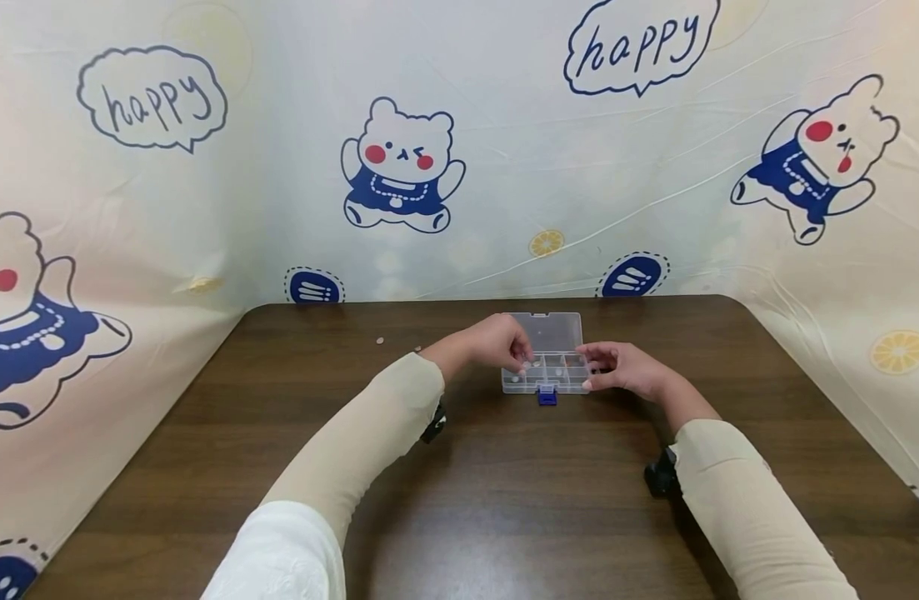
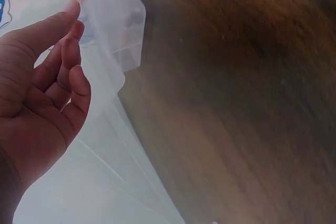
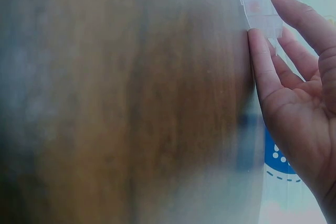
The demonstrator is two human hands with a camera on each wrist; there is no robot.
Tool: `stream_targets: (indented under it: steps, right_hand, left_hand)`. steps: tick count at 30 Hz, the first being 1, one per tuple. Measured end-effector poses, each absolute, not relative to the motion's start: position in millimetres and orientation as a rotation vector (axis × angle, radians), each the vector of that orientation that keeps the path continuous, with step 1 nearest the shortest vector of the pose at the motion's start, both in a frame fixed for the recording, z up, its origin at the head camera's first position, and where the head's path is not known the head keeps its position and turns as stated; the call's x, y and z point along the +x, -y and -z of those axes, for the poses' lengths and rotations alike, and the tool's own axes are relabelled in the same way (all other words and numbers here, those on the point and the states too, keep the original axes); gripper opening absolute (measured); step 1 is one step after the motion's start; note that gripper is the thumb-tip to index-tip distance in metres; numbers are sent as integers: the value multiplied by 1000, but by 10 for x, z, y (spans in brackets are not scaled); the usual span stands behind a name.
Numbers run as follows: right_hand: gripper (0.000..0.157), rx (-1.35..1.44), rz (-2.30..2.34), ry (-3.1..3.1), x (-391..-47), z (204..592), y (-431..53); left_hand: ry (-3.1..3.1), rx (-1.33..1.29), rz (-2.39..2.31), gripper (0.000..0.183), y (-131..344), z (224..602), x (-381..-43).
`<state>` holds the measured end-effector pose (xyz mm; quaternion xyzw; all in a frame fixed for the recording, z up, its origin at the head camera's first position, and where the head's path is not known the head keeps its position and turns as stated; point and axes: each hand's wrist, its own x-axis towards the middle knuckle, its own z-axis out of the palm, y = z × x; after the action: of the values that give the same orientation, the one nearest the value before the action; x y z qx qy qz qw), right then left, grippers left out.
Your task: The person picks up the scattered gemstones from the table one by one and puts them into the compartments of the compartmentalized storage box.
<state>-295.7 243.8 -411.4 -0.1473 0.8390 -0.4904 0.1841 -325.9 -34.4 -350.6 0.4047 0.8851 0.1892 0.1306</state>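
A clear plastic compartment box [image 1: 536, 385] with a blue latch [image 1: 547, 396] lies on the table, its lid [image 1: 552, 332] raised at the back. Small pale pieces and a reddish bit sit in its compartments. My left hand [image 1: 496, 342] reaches over the left compartments, thumb and fingertips pointing down into them. In the left wrist view that hand [image 2: 44, 82] has half-bent fingers beside the lid; I cannot tell whether its fingertips hold a small piece. At the box's right end my right hand [image 1: 627, 368] grips the side between thumb and fingers, also seen close up [image 3: 299, 98].
A small pale piece [image 1: 380, 340] lies on the dark wooden table [image 1: 489, 500] left of the box, and another [image 1: 418, 348] is near the left wrist. A printed curtain [image 1: 279, 167] hangs around the table's back and sides.
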Motion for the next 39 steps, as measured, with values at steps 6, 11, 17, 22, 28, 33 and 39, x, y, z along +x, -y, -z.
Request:
stream_targets:
  steps: [6, 11, 17, 22, 28, 33, 39]
  right_hand:
    - [74, -416, 1389, -2371, -2959, 4120, -2431]
    - [72, -436, 1388, -2378, -2960, 4117, -2413]
    - [72, -425, 1392, -2373, -2956, 4114, -2419]
    - [73, -434, 1381, -2381, -2954, 4115, -2429]
    - [74, -424, 1365, -2400, -2953, 4117, -2418]
    - [73, -401, 1369, -2389, -2952, 4105, -2410]
    - [74, -417, 1363, -2390, -2939, 4093, -2418]
  left_hand:
    - [-2577, 1143, -558, 10, 282, 3621, -3292]
    - [-2590, 1124, -589, 10, 279, 3710, -3322]
    - [-2598, 1106, -650, 15, 315, 3756, -3341]
    - [-2583, 1066, -748, 19, 373, 3773, -3320]
    - [-2570, 1052, -871, 23, 464, 3778, -3263]
    - [-2582, 1056, -935, 23, 554, 3736, -3194]
    - [-2585, 1045, -980, 24, 658, 3705, -3114]
